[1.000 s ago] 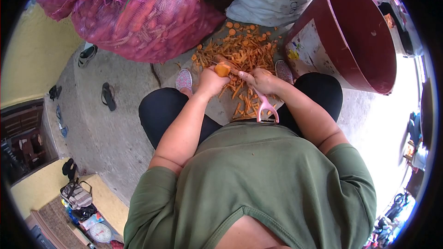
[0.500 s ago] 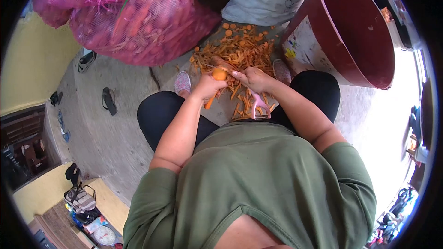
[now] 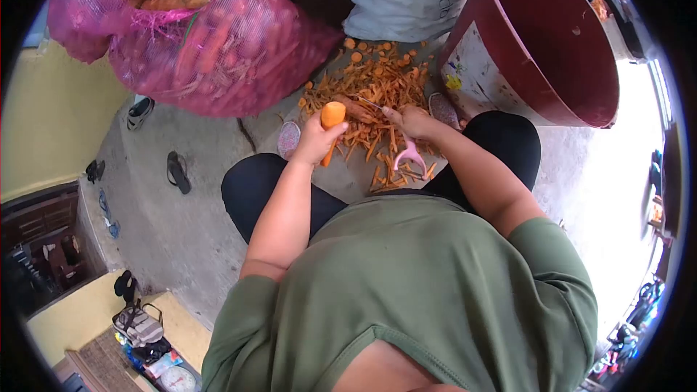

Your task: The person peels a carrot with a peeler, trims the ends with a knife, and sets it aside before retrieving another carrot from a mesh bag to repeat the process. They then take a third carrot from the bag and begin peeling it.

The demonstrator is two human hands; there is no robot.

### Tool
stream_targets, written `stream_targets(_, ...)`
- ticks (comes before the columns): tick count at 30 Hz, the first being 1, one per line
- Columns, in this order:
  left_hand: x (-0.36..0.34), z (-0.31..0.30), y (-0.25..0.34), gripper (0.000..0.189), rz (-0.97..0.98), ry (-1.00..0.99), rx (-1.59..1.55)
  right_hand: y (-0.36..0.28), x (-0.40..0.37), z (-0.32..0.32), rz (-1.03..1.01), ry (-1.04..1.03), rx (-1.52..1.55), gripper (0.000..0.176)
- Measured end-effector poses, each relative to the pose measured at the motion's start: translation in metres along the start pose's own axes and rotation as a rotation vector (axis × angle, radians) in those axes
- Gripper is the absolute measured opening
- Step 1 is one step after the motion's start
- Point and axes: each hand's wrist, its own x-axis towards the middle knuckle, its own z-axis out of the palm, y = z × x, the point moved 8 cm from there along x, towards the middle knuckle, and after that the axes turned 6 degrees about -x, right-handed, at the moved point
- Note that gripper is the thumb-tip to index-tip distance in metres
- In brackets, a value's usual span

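My left hand (image 3: 317, 138) is wrapped round an orange peeled carrot (image 3: 333, 115), whose thick, cut end points up. In my right hand (image 3: 414, 123) are a thin-bladed knife (image 3: 369, 103) and a pink peeler (image 3: 411, 158), which hangs below the fingers. The knife's blade points left, over an unpeeled, brownish carrot (image 3: 353, 109) lying on the peelings. A heap of carrot peelings and cut round slices (image 3: 381, 72) covers the floor between my feet.
A pink mesh sack of carrots (image 3: 218, 58) stands at the upper left, a white sack (image 3: 406, 0) at the top middle. A large dark red bucket (image 3: 508, 51) leans at the upper right. Loose slippers (image 3: 177, 172) lie on the floor at left.
My hands have moved apart. The knife has come away from the carrot in my left hand, which now shows more upright. The view has shifted slightly.
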Motion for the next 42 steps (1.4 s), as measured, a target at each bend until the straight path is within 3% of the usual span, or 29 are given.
stream_targets(3,0.01,-0.011,-0.007,0.031,0.145,0.081,0.312,-0.036,-0.021,-0.005,-0.252,0.037,0.001,0.071)
stream_targets(4,0.009,-0.01,-0.009,0.037,0.063,0.105,0.381,-0.044,-0.028,-0.004,-0.258,-0.02,0.044,0.073)
stream_targets(7,0.006,-0.001,-0.003,0.032,0.104,0.154,0.406,-0.062,-0.039,-0.009,-0.316,0.019,-0.026,0.067)
stream_targets(10,0.009,0.004,-0.006,0.025,0.062,0.039,0.469,-0.065,-0.036,-0.007,-0.351,0.051,-0.05,0.067)
stream_targets(16,0.004,0.006,0.002,0.025,0.082,0.08,0.782,-0.059,-0.029,0.0,-0.232,-0.037,-0.129,0.069)
stream_targets(19,-0.006,0.004,0.019,0.028,0.169,0.193,0.676,-0.017,-0.001,-0.002,-0.024,0.027,-0.171,0.068)
stream_targets(21,-0.004,0.001,0.023,0.033,0.203,0.17,0.689,-0.003,0.007,0.002,-0.084,0.022,-0.203,0.072)
stream_targets(23,0.001,-0.008,0.01,0.037,0.168,0.17,0.659,0.004,0.018,0.007,-0.008,0.012,-0.217,0.073)
stream_targets(26,0.008,-0.02,-0.018,0.042,0.058,0.16,0.624,-0.023,0.001,0.009,-0.173,0.021,-0.082,0.075)
stream_targets(28,0.002,-0.005,-0.002,0.045,0.056,0.134,0.655,-0.048,-0.023,0.0,-0.24,-0.023,0.005,0.077)
stream_targets(31,-0.002,0.005,0.01,0.044,0.051,0.13,0.905,-0.054,-0.022,0.004,-0.234,-0.091,-0.04,0.076)
stream_targets(37,0.0,0.004,-0.001,0.04,-0.004,0.132,0.948,-0.063,-0.026,0.004,-0.273,-0.076,-0.042,0.073)
stream_targets(42,-0.006,0.023,0.023,0.035,0.292,0.084,0.762,0.005,0.005,0.006,-0.038,-0.038,-0.073,0.074)
